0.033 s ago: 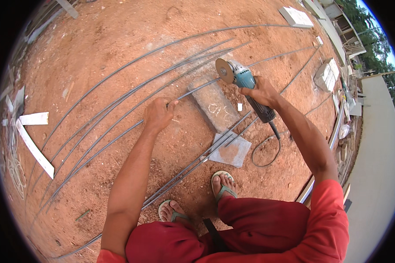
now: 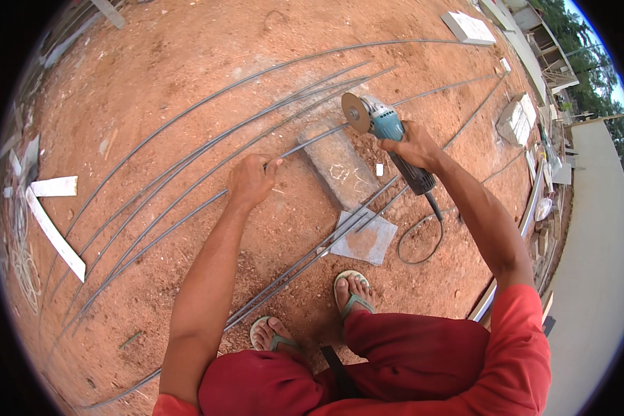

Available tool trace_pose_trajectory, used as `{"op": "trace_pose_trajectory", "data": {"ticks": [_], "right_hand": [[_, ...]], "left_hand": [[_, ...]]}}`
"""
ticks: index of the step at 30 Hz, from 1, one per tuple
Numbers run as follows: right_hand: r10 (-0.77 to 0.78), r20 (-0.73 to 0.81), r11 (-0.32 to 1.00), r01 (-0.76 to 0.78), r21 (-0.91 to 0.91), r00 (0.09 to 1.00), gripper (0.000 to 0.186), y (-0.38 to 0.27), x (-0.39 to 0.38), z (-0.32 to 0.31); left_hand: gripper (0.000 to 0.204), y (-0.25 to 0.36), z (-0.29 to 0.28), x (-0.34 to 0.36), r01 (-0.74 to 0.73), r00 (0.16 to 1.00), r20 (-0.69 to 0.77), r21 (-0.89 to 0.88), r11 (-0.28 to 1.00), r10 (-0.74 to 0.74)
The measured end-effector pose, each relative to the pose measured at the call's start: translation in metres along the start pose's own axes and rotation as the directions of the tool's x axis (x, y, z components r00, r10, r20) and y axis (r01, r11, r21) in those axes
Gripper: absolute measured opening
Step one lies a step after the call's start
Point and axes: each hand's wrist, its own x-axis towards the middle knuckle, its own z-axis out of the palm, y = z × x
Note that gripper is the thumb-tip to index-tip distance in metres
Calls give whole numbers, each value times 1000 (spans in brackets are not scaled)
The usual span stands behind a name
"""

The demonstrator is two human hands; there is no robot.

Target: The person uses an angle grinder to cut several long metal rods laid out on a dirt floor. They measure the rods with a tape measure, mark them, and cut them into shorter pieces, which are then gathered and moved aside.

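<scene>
My right hand is closed round the body of a teal and black angle grinder. Its brown cutting disc stands at the far end, over or against a thin steel rod; I cannot tell whether they touch. Closed on that same rod, my left hand is a little left of the block. The rod lies across a grey concrete block with chalk-like marks on top. From the grinder's rear a dark cord loops onto the ground.
Several more steel rods lie on the reddish dirt at left, and others pass near my sandalled feet. A grey slab sits below the block. White blocks and a pale wall are on the right; white strips lie left.
</scene>
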Motion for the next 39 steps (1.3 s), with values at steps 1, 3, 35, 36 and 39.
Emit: {"op": "trace_pose_trajectory", "data": {"ticks": [1, 3, 35, 36, 39], "right_hand": [[4, 1, 1000, -4, 5, 1000, 48, 0, 0, 0], [-19, 11, 1000, 19, 4, 1000, 49, 0, 0, -1], [-72, 15, 995, 73, -68, 997, 41, -4, 2, 0], [-56, 13, 995, 57, -77, 998, 42, -9, 1, 0], [-51, 12, 994, 52, -95, 999, 46, -9, 2, 0]], "left_hand": [[48, 0, 0, 0, -3, 1000, -2, -1, 1000, 3], [49, 0, -1, 0, -2, 1000, -7, -8, 1000, 2], [49, 6, -6, -2, 48, 995, 93, 1, 999, -47], [49, 5, -6, -2, 47, 995, 84, -1, 999, -46], [49, 6, -8, -4, 45, 996, 76, -1, 999, -44]]}}
